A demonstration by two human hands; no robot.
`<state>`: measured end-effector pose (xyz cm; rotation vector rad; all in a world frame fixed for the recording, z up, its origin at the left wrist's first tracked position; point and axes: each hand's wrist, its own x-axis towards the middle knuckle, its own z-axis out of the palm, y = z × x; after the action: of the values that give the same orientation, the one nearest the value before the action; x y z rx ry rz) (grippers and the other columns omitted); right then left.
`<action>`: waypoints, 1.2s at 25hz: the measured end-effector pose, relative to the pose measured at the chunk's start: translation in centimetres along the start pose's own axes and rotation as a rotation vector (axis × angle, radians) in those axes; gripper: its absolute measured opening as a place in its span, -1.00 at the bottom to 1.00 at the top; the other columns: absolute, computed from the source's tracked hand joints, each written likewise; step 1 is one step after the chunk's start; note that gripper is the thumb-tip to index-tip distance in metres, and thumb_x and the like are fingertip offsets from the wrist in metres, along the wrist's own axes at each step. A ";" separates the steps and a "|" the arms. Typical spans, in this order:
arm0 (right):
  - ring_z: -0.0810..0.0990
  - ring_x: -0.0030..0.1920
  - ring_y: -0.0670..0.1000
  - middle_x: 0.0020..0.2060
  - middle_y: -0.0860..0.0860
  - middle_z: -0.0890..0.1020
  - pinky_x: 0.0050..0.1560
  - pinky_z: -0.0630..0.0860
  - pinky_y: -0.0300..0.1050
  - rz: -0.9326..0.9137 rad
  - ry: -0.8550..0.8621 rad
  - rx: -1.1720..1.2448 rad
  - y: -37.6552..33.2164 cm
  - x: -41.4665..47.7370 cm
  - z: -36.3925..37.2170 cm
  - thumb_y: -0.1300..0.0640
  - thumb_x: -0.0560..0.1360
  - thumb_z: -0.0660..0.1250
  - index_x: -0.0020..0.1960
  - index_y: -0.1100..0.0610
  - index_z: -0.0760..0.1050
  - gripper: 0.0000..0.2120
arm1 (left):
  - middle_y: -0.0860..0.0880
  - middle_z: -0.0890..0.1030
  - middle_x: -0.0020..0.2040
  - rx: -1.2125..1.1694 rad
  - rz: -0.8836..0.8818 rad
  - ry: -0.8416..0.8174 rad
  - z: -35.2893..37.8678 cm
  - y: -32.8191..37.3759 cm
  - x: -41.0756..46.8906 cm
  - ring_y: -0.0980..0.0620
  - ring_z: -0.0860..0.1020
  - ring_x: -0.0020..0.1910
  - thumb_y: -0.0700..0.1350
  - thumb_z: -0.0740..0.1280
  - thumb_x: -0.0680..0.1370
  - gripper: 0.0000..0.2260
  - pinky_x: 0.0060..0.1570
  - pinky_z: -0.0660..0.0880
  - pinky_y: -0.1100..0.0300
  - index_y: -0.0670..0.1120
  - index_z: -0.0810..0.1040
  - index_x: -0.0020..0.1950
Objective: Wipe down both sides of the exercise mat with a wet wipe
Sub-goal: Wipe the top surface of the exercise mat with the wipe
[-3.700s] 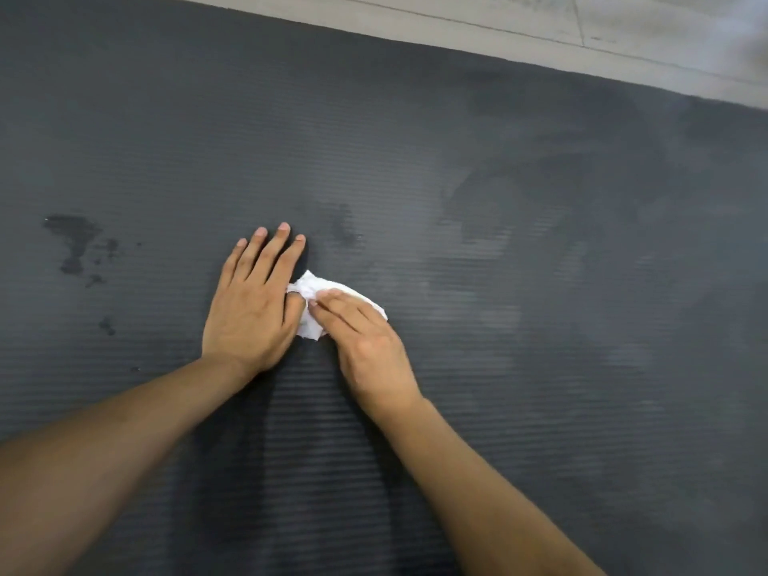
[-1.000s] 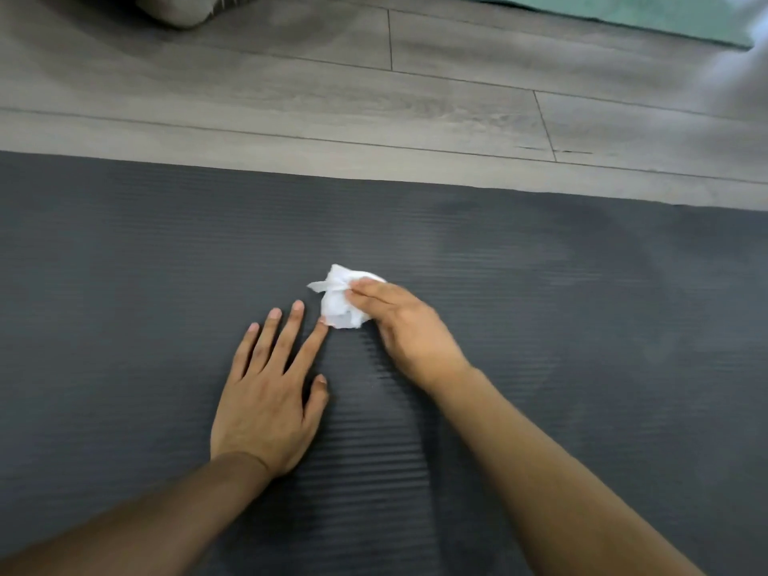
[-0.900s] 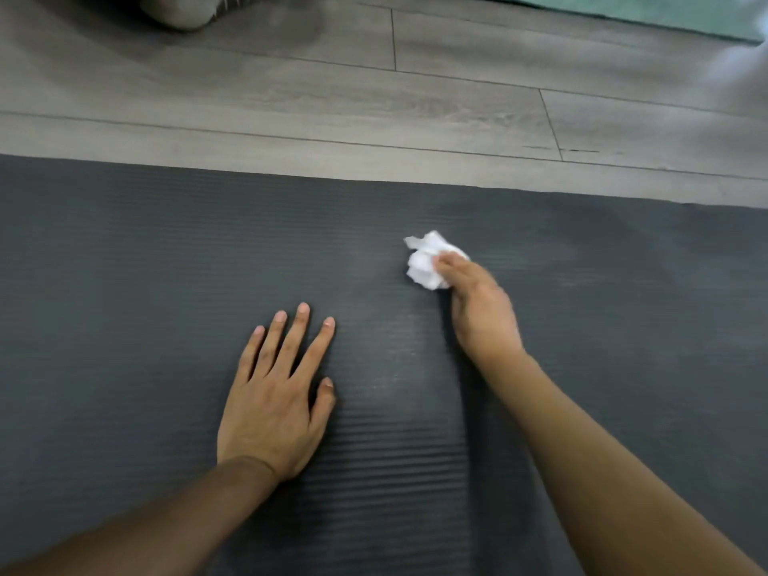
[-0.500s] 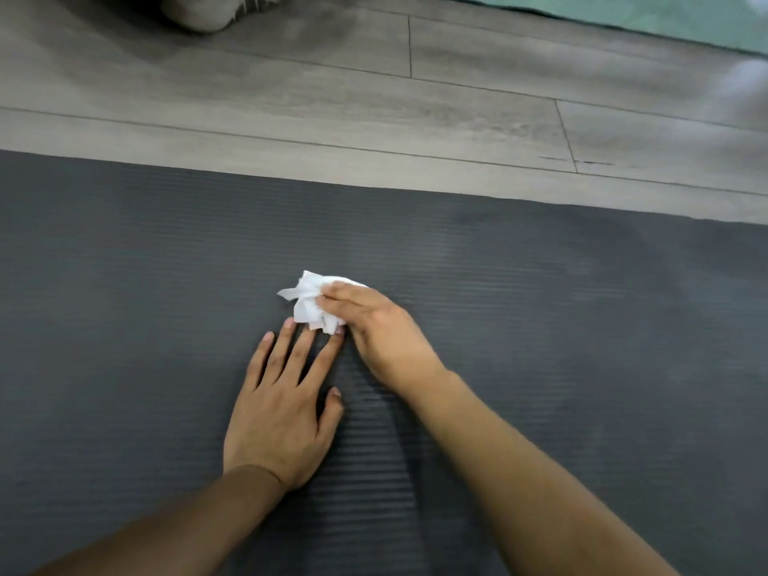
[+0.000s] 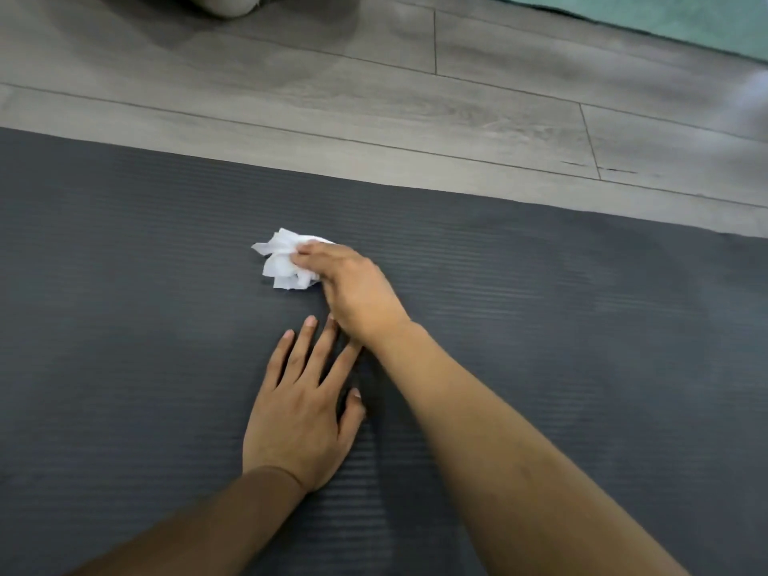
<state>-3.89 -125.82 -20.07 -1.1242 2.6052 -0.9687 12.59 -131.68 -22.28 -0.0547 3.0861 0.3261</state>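
A dark grey ribbed exercise mat (image 5: 561, 326) lies flat on the floor and fills most of the view. A crumpled white wet wipe (image 5: 282, 261) sits on the mat, pressed down under the fingers of my right hand (image 5: 357, 293), which curl over its right side. My left hand (image 5: 299, 409) lies flat on the mat just below, palm down, fingers spread and straight. My right wrist crosses over the tips of my left fingers.
Beyond the mat's far edge runs grey wood-plank floor (image 5: 374, 97). A teal rug (image 5: 685, 22) shows at the top right. A pale shoe-like object (image 5: 232, 2) sits at the top edge, left of centre.
My right hand has slid the wipe a little farther from me than half a second ago, after sweeping right and back left. My left hand has stayed flat on the mat.
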 end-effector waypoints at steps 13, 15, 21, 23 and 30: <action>0.58 0.19 -0.03 0.17 0.01 0.65 0.25 0.43 -0.19 0.234 0.114 -0.224 3.5 5.4 -1.9 0.15 0.57 0.19 0.26 0.13 0.57 -0.67 | -0.07 0.10 0.67 0.011 -0.017 -0.028 -0.2 0.4 0.1 -0.10 0.05 0.66 0.08 0.11 0.60 -0.38 0.59 0.08 -0.16 0.04 0.12 0.67; 0.50 0.30 -0.09 0.31 -0.04 0.55 0.34 0.35 -0.19 -0.024 -0.008 -0.335 2.2 5.6 -2.3 0.23 0.58 0.20 0.30 0.09 0.56 -0.66 | -0.07 0.10 0.67 0.007 -0.014 -0.021 -0.4 0.3 0.1 -0.10 0.05 0.66 0.08 0.11 0.59 -0.38 0.59 0.09 -0.16 0.04 0.12 0.67; 0.55 0.21 -0.02 0.19 -0.05 0.60 -0.02 0.27 -0.45 0.821 0.478 -0.145 10.0 -0.6 -11.4 0.27 0.57 0.12 0.26 0.05 0.56 -0.63 | -0.08 0.10 0.67 -0.018 -0.017 0.012 0.0 0.4 0.0 -0.11 0.06 0.66 0.08 0.10 0.62 -0.40 0.59 0.09 -0.16 0.03 0.13 0.67; 0.61 0.09 -0.08 0.06 -0.09 0.67 -0.05 0.28 -0.49 0.776 0.430 -0.033 7.5 0.4 -9.2 0.30 0.57 0.14 0.21 0.12 0.59 -0.67 | -0.08 0.11 0.67 -0.012 -0.013 0.009 -0.1 0.4 0.1 -0.12 0.07 0.65 0.09 0.09 0.62 -0.41 0.59 0.10 -0.16 0.03 0.14 0.67; 0.53 0.23 -0.07 0.22 0.00 0.62 0.29 0.35 -0.33 0.212 0.290 0.034 1.2 -2.0 -2.3 0.33 0.54 0.17 0.20 0.14 0.62 -0.65 | -0.09 0.15 0.66 -0.046 -0.015 0.001 -0.2 0.6 0.2 -0.12 0.09 0.65 0.09 0.11 0.60 -0.41 0.60 0.05 -0.14 0.03 0.22 0.64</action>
<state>-4.06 -122.66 -19.28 -0.7255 2.8434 -1.1983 12.38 -131.17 -21.97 -0.0790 3.0777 0.3959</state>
